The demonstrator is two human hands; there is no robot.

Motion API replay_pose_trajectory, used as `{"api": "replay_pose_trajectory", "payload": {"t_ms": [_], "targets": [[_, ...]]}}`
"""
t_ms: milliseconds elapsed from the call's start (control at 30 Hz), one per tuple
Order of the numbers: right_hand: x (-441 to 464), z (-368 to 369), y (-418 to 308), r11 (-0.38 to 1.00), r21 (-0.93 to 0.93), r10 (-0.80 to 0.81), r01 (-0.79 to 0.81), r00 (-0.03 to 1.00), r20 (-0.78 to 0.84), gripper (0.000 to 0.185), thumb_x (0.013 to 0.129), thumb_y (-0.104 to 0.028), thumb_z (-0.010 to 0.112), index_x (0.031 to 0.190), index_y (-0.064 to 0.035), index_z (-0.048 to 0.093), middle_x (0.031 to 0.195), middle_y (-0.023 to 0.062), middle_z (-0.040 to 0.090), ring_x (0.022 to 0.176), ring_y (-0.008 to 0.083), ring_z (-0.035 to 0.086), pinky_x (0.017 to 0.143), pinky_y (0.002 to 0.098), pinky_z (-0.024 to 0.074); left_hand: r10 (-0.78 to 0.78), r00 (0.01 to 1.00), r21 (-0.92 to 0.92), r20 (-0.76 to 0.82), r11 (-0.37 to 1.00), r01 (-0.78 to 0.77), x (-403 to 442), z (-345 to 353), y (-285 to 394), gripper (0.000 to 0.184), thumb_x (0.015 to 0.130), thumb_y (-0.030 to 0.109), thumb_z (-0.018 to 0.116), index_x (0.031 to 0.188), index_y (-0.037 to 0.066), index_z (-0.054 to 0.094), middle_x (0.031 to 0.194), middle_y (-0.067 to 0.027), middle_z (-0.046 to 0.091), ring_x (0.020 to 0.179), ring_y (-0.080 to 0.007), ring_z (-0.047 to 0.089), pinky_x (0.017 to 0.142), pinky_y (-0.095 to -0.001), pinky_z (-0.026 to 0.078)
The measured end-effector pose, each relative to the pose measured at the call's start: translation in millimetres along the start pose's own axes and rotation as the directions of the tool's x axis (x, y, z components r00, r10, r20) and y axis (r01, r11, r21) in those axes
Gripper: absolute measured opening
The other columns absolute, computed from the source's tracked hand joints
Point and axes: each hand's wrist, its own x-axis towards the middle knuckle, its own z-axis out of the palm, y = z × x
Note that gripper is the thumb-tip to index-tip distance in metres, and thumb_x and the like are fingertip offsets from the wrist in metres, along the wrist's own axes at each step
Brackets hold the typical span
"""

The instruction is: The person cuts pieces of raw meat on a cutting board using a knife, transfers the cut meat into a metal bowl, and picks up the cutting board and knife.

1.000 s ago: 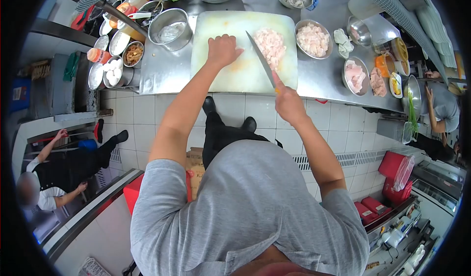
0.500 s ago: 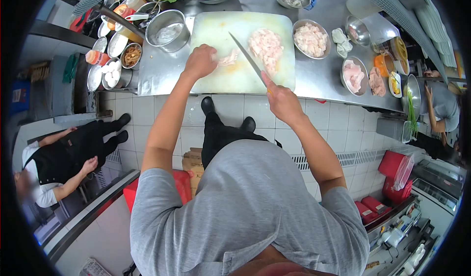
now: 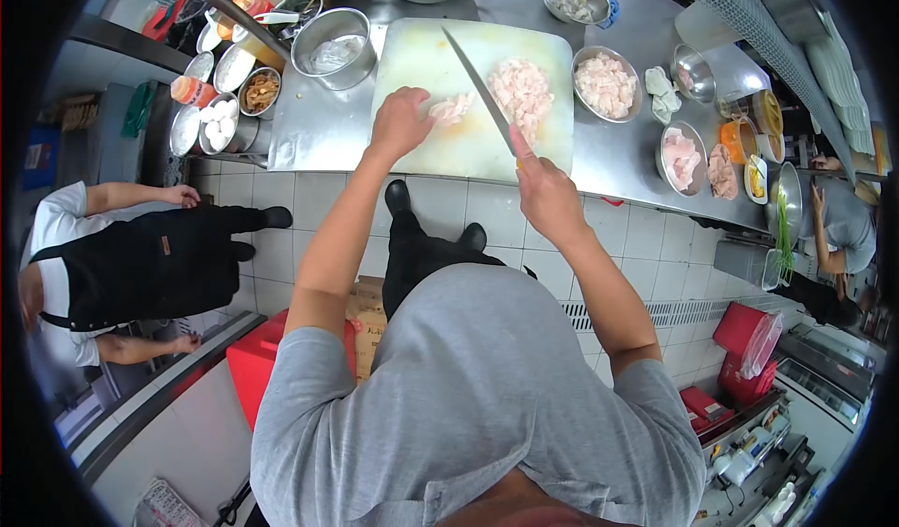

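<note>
My right hand is wrapped round the handle of a long knife, whose blade points up and left over the pale cutting board. Just right of the blade lies a pile of cut pale meat. My left hand is over the board's left side, beside a smaller portion of meat. Its fingers are bent towards that meat; whether they grip any of it is too small to tell. To the right of the board stands a metal bowl of meat pieces.
A metal pot stands left of the board. On the right are a bowl with larger meat, a crumpled cloth and sauce containers. One person in a black apron is at the left, another at the far right.
My left hand moved left off the spot where it covered the small meat portion, which now shows. The knife swung left of the pile. The person at the left came closer to the counter.
</note>
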Motion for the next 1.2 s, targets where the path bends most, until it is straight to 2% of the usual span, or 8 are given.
{"api": "replay_pose_trajectory", "payload": {"t_ms": [100,200,400,600,800,900,1000,1200], "targets": [[-2,16,2,0.999,0.039,-0.018,0.019,1.000,-0.011,0.086,0.089,0.002,0.058,0.168,-0.0194,0.030,0.080,0.0203,0.063,0.069,0.0395,0.067,0.068,0.0514,0.0571,0.026,1.000,0.049,0.009,0.998,-0.026,-8,9,-3,0.037,0.080,0.012,0.081,0.114,0.002,0.071,0.112,-0.0167,0.071,0.111,-0.0360,0.067,0.097,-0.0432,0.054],[-2,29,20,0.996,-0.089,0.019,0.002,0.974,0.224,0.086,0.090,0.002,0.059,0.168,-0.0207,0.029,0.079,0.0191,0.062,0.068,0.0387,0.066,0.065,0.0508,0.0563,0.050,0.999,0.048,0.012,0.998,-0.050,-9,18,-2,0.033,0.079,0.012,0.082,0.109,0.002,0.071,0.108,-0.0166,0.070,0.107,-0.0364,0.067,0.094,-0.0437,0.055],[0,-2,-11,0.997,0.075,0.003,-0.001,0.999,-0.034,0.089,0.087,0.004,0.058,0.168,-0.0202,0.028,0.081,0.0212,0.064,0.071,0.0407,0.067,0.070,0.0523,0.0565,0.025,1.000,-0.018,-0.002,1.000,-0.025,-8,22,-11,0.027,0.081,0.012,0.080,0.105,0.003,0.070,0.105,-0.0170,0.070,0.097,-0.0373,0.069,0.086,-0.0452,0.056],[-3,35,21,0.998,-0.056,-0.001,0.012,0.979,0.202,0.088,0.085,0.006,0.058,0.166,-0.0173,0.033,0.078,0.0202,0.063,0.068,0.0398,0.066,0.065,0.0516,0.0556,0.027,0.998,0.009,-0.049,1.000,-0.027,-4,18,-9,0.019,0.081,0.011,0.079,0.098,0.005,0.072,0.102,-0.0185,0.068,0.097,-0.0394,0.068,0.085,-0.0477,0.056],[-4,9,-24,0.988,0.143,-0.047,0.062,0.993,-0.108,0.089,0.084,0.005,0.058,0.167,-0.0180,0.033,0.078,0.0218,0.063,0.069,0.0410,0.067,0.067,0.0526,0.0562,-0.059,0.998,0.029,-0.014,0.998,0.059,-18,19,-12,0.017,0.085,0.016,0.079,0.097,0.007,0.072,0.101,-0.0155,0.070,0.094,-0.0357,0.070,0.083,-0.0456,0.056],[-3,46,7,0.990,-0.083,-0.100,0.112,0.987,0.128,0.090,0.086,0.004,0.060,0.168,-0.0198,0.031,0.075,0.0182,0.061,0.062,0.0383,0.065,0.061,0.0505,0.0554,-0.063,0.998,0.066,-0.001,0.996,0.063,-22,23,-10,0.018,0.086,0.019,0.079,0.098,0.007,0.072,0.101,-0.0142,0.071,0.093,-0.0337,0.071,0.081,-0.0441,0.056],[-3,31,6,0.995,-0.066,-0.060,0.071,0.985,0.161,0.089,0.086,0.004,0.060,0.167,-0.0199,0.032,0.076,0.0178,0.061,0.062,0.0378,0.065,0.061,0.0506,0.0558,-0.077,0.997,0.062,-0.022,0.995,0.078,-26,17,-11,0.018,0.086,0.020,0.079,0.097,0.007,0.072,0.101,-0.0140,0.071,0.092,-0.0328,0.071,0.080,-0.0436,0.057],[-8,24,-17,0.990,0.095,-0.095,0.101,0.993,-0.071,0.087,0.086,0.005,0.058,0.166,-0.0174,0.034,0.079,0.0199,0.063,0.065,0.0387,0.066,0.064,0.0515,0.0558,-0.091,0.996,0.080,-0.016,0.992,0.092,-28,22,-19,0.018,0.086,0.020,0.079,0.096,0.007,0.072,0.100,-0.0138,0.071,0.090,-0.0329,0.072,0.080,-0.0441,0.057]]}}
